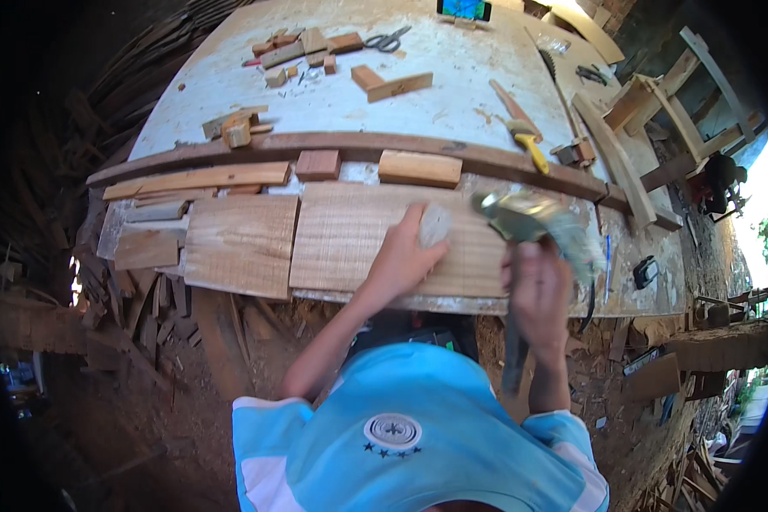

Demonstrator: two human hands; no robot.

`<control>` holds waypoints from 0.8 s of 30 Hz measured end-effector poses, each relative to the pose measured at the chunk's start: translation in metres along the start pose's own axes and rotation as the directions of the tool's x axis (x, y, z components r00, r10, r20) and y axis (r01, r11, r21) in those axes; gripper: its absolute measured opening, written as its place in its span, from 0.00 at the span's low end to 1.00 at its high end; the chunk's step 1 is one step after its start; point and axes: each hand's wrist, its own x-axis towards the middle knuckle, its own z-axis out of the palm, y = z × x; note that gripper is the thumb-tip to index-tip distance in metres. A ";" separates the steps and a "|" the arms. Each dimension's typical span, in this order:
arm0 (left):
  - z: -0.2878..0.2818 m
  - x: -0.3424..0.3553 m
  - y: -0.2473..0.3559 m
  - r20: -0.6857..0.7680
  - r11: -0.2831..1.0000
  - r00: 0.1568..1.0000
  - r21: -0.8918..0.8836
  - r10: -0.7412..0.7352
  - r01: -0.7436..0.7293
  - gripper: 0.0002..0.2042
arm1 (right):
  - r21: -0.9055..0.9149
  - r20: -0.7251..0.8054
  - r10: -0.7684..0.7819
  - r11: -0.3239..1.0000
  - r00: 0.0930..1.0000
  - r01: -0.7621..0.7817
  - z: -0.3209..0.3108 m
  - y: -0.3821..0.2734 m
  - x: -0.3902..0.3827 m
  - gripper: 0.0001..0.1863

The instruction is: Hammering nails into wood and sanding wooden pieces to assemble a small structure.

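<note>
My left hand (408, 260) rests over a wide pale board (337, 235) on the bench. Its fingers close around a small whitish, translucent lump (435, 224), whose kind I cannot make out. To the right, my right hand (539, 286) grips a hammer (515, 341) by its dark handle. The metal head is smeared by motion and sits above the board's right end. A second wide board (241, 247) lies to the left, nearly edge to edge with the first.
A long dark beam (341, 143) crosses the bench, with wood blocks (420, 169) before it. Farther back lie wood offcuts (311, 47), scissors (388, 39) and a propped phone (464, 9). A yellow-handled saw (531, 149) rests at the right. Wood scraps (162, 316) litter the floor.
</note>
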 end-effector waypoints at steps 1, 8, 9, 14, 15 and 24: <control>-0.003 0.007 0.004 -0.026 1.000 1.000 -0.002 -0.002 0.002 0.27 | 0.028 -0.065 -0.117 0.992 0.991 0.119 -0.005 -0.002 0.003 0.16; -0.017 0.026 -0.020 -0.060 0.984 0.996 -0.170 -0.066 0.055 0.23 | -0.194 -0.158 -0.192 0.968 0.969 0.161 -0.017 0.026 0.025 0.11; -0.023 0.026 -0.017 -0.102 0.968 0.989 -0.237 -0.105 0.078 0.21 | -0.287 -0.094 -0.227 0.939 0.969 0.192 -0.019 0.039 0.029 0.11; -0.062 0.020 -0.033 -0.320 0.852 0.845 0.453 0.428 -0.260 0.15 | -0.592 -0.017 -0.210 0.790 0.978 0.159 -0.008 0.085 0.034 0.17; -0.065 0.016 -0.037 -0.323 0.852 0.845 0.457 0.426 -0.256 0.15 | -0.632 -0.002 -0.216 0.757 0.976 0.166 -0.006 0.098 0.033 0.18; -0.063 0.009 -0.043 -0.181 0.638 0.896 0.758 0.406 -0.136 0.17 | -0.536 -0.026 -0.512 0.733 0.859 0.420 0.022 0.090 0.032 0.16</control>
